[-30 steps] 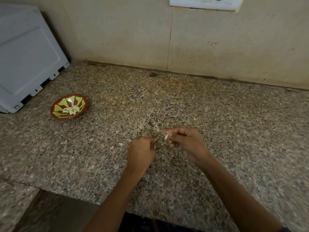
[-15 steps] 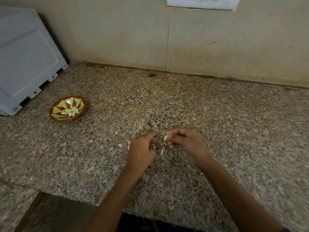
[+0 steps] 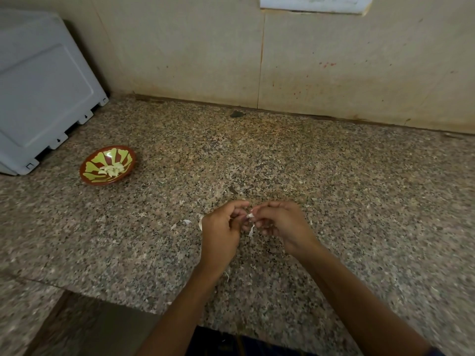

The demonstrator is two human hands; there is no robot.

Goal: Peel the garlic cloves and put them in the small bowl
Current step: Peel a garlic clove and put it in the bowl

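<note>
The counter (image 3: 334, 176) is speckled granite, brown and grey w/ black dots, and it fills most of the view. Its near edge steps down at the near left, where a darker lower surface shows. Behind the counter stands a beige tiled wall (image 3: 180, 47) w/ a few small red spots on the right tile and a dark seam where wall meets counter. A white switch plate (image 3: 313, 3) sits at the top edge of the wall, cut off by the frame. At far left a white plastic appliance (image 3: 38, 86) leans on the counter.

The small bowl (image 3: 107, 165), red-brown w/ yellow-green leaf pattern, stands on the counter at left, near the appliance and well apart from the hands. Peeled garlic cloves (image 3: 112, 170) lie in its middle.

Both hands meet above the counter centre. The right hand (image 3: 280, 224) pinches a garlic clove (image 3: 250, 215) between thumb and fingertips, grip closed on it. The left hand (image 3: 221, 227) has curled fingers touching the same clove; whether it holds the clove or only its skin, I cannot tell. A thin strip of skin (image 3: 251, 230) hangs under the clove. A few skin bits (image 3: 187, 222) lie on the counter just left of the left hand.
</note>
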